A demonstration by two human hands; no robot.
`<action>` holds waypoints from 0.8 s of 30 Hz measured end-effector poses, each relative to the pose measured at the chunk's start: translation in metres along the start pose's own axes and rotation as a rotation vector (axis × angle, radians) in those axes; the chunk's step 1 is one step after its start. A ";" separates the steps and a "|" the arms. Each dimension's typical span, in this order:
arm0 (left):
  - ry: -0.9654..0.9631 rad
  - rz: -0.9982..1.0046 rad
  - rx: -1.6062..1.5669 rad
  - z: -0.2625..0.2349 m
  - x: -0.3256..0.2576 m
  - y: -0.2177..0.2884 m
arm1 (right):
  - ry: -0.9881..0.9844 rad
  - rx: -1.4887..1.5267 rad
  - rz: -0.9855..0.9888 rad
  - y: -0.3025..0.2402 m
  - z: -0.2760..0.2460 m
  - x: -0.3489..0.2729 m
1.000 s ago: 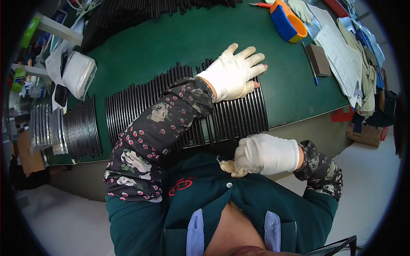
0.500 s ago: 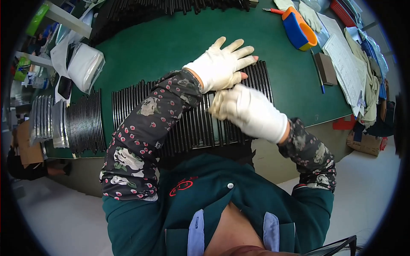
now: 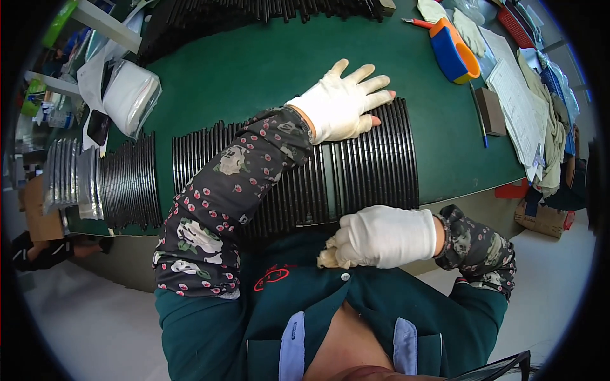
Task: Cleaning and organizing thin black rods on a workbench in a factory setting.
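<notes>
A long row of thin black rods lies side by side on a green table, with a narrow gap near its right part. My left hand, in a white glove with cream fingertips, lies spread over the far ends of the rods. Two bare fingertips poke out of that glove. Close to my chest, just off the near ends of the rods, my right hand is closed in a white glove. Something crumpled and beige shows at its fingers; I cannot tell whether it is cloth or the glove's own fingertips.
More black rods and plastic-wrapped bundles lie at the left, near a white bagged pack. A heap of rods spans the far edge. At the right are a blue-orange tape dispenser, a brown block, a pen and papers.
My right hand has moved from the middle of the rods toward my chest, past their near ends. My left hand stays spread on the far ends; the whole view has shifted slightly.
</notes>
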State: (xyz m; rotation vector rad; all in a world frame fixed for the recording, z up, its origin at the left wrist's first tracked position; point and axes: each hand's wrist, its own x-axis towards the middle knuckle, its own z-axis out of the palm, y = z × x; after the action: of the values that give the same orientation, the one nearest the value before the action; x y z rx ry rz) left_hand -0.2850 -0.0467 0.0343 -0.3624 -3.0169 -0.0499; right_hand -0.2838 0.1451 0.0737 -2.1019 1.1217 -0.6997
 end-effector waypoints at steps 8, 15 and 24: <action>-0.042 -0.011 0.009 -0.001 0.001 -0.001 | 0.195 -0.036 -0.003 0.023 -0.006 0.012; -0.002 -0.018 -0.002 -0.003 -0.003 -0.001 | 0.536 -0.226 0.072 0.034 -0.035 -0.004; 0.030 0.009 -0.031 -0.001 -0.004 -0.001 | 0.392 0.096 0.209 -0.007 -0.041 -0.058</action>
State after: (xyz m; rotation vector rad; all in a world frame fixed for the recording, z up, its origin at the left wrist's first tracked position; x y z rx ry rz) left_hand -0.2814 -0.0484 0.0349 -0.3746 -2.9880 -0.1009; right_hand -0.3374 0.1856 0.0972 -1.7778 1.4610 -1.0691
